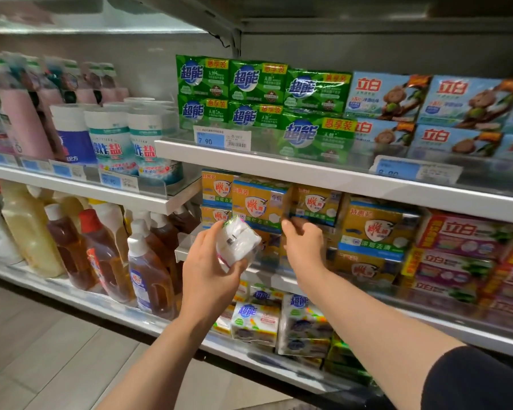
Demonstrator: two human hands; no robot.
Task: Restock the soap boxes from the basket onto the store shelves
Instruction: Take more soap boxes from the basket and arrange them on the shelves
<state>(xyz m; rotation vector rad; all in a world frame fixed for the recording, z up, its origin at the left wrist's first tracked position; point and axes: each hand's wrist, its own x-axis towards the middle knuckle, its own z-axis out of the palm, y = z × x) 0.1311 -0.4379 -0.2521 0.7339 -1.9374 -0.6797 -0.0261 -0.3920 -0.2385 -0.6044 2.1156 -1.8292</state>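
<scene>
Shelves (323, 173) full of soap packs (258, 202)

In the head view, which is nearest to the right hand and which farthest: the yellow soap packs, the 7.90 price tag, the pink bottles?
From the right hand:
1. Yellow soap packs, middle shelf, at its fingertips.
2. 7.90 price tag, upper shelf edge, up and left.
3. Pink bottles, far left, upper shelf.

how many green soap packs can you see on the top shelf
6 green soap packs: three in the upper row, two below at left, one larger-looking in front at right. More may sit hidden behind.
</scene>
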